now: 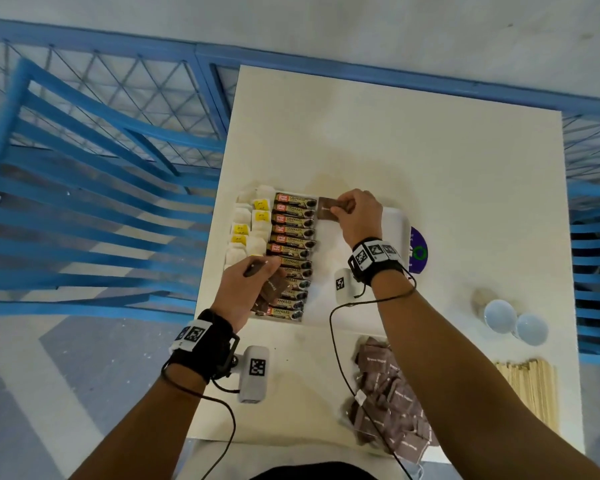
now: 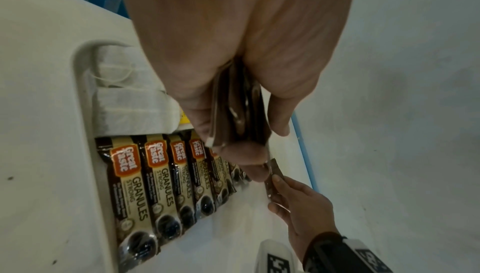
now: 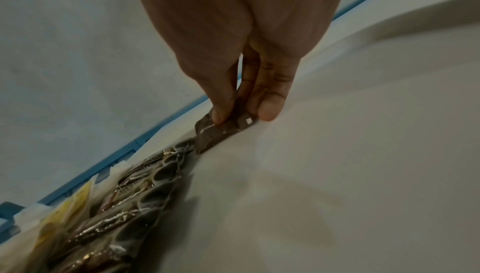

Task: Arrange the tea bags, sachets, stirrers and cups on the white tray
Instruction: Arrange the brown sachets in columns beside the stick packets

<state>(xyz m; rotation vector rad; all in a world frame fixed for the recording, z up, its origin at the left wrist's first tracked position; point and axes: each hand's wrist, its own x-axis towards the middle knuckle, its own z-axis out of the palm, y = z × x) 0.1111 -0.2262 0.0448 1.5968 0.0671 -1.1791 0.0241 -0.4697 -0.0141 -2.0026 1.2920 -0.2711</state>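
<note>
- though the left hand (image 1: 246, 289) covers the near coffee sachets (image 1: 293, 233) on the white tray (image 1: 394, 220), it grips a stack of brown sugar sachets (image 2: 239, 113); their count is unclear.
- right hand (image 1: 357, 216) pinches one brown sachet (image 1: 328, 208) at the tray's far edge, beside the coffee row.
- tea bags (image 1: 246, 230) fill the tray's left edge.

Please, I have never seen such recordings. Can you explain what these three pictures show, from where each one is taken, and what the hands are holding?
No machine: a person works with bare hands, wearing three cameras. The head view looks down at the table; each wrist view looks along one hand.

On the white tray lie tea bags and a row of coffee sachets. Beside it on the table wait a pile of brown sachets, wooden stirrers and two cups.

The right hand pinches one brown sachet at the tray's far end. The left hand grips a small stack of brown sachets.
</note>
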